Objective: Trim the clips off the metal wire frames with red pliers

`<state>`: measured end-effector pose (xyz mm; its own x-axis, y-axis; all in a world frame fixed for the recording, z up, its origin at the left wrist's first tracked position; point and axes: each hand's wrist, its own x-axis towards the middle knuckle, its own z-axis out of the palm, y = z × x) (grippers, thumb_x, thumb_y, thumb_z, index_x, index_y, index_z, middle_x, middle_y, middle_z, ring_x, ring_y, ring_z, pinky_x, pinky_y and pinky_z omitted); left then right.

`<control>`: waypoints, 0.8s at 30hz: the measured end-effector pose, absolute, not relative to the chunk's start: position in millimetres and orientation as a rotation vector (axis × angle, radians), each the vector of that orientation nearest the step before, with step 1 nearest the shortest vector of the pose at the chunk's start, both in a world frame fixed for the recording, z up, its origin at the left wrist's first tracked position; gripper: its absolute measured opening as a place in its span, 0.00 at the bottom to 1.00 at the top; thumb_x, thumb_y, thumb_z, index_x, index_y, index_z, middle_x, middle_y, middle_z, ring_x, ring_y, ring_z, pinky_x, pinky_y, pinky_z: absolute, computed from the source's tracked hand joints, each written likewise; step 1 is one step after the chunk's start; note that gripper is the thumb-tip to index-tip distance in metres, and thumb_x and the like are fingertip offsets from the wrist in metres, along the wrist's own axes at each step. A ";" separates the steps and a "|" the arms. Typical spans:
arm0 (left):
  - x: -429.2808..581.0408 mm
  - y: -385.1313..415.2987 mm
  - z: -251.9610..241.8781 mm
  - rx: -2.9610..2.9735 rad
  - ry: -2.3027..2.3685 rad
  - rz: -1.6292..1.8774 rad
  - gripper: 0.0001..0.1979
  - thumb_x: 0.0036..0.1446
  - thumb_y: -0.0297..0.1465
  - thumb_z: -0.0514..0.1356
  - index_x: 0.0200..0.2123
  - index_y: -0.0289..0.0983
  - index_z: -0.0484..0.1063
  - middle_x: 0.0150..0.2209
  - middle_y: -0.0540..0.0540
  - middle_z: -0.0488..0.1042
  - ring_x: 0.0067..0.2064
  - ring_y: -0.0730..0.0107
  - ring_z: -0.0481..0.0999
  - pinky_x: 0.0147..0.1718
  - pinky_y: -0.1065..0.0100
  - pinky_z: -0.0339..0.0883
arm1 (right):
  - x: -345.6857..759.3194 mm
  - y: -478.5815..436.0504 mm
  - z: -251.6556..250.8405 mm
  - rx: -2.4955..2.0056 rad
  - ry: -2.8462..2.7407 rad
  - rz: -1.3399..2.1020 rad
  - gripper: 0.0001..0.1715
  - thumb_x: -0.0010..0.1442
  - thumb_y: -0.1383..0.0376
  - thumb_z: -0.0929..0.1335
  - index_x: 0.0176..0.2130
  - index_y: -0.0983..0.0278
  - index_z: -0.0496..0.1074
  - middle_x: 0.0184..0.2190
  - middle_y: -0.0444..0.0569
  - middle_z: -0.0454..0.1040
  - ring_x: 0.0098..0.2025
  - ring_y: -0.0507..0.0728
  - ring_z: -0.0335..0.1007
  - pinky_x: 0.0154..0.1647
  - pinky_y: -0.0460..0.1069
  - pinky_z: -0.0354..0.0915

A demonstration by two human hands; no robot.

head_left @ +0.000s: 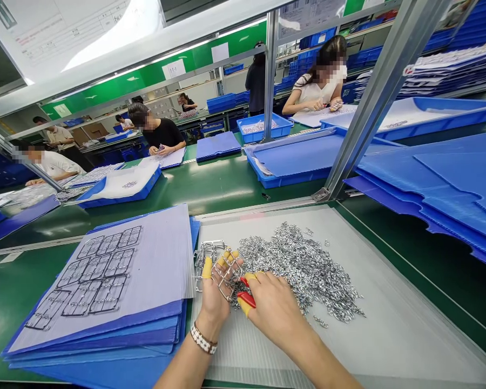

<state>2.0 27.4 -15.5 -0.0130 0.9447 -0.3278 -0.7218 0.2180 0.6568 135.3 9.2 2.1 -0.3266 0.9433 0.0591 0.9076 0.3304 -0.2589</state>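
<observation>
My left hand [213, 297], with yellow finger cots and a beaded wristband, holds a wire-like metal lattice frame [210, 259] upright. My right hand [273, 308] grips red-handled side cutters [247, 296], their jaws hidden at the frame's lower edge. Just right of my hands lies a heap of small silver metal pieces [303, 270] on a pale plastic sheet [389, 319]. To the left, several similar frames [93, 275] lie on a translucent sheet atop a stack of blue corrugated boards [101, 351].
A green workbench [227, 183] runs ahead, holding blue trays [263, 127] and boards. A grey metal post [372, 92] rises at right, beside stacked blue sheets [437, 183]. Several co-workers sit or stand at benches beyond; a person's hands [322, 105] work across the bench.
</observation>
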 end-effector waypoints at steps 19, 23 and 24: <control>-1.0 17.2 -20.6 1.072 1.005 1.473 0.27 0.55 0.44 0.59 0.56 0.40 0.68 0.59 0.39 0.66 0.60 0.49 0.63 0.56 0.52 0.59 | 152.1 31.7 -3.0 -1.411 -1.591 1.189 0.19 0.54 0.53 0.66 0.43 0.60 0.69 0.36 0.46 0.76 0.37 0.57 0.71 0.37 0.51 0.65; 10.7 2.6 -5.4 1.295 0.921 1.407 0.29 0.44 0.33 0.69 0.53 0.38 0.72 0.59 0.38 0.66 0.65 0.48 0.53 0.64 0.54 0.41 | 144.1 42.8 -11.4 -1.139 -1.232 1.373 0.20 0.52 0.54 0.68 0.42 0.62 0.67 0.37 0.47 0.75 0.40 0.57 0.72 0.40 0.51 0.66; 11.9 0.0 -2.7 1.275 0.897 1.412 0.30 0.43 0.31 0.70 0.52 0.38 0.72 0.60 0.39 0.64 0.66 0.48 0.49 0.65 0.55 0.39 | 142.7 42.8 -11.5 -1.111 -1.216 1.353 0.20 0.52 0.55 0.68 0.42 0.62 0.66 0.38 0.47 0.75 0.40 0.57 0.72 0.41 0.51 0.67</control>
<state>11.9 0.0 -2.7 0.0462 0.9681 0.2461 -0.1888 -0.2335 0.9538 142.7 42.8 -11.5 -0.1160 0.9930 -0.0238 -0.0821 -0.0335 -0.9961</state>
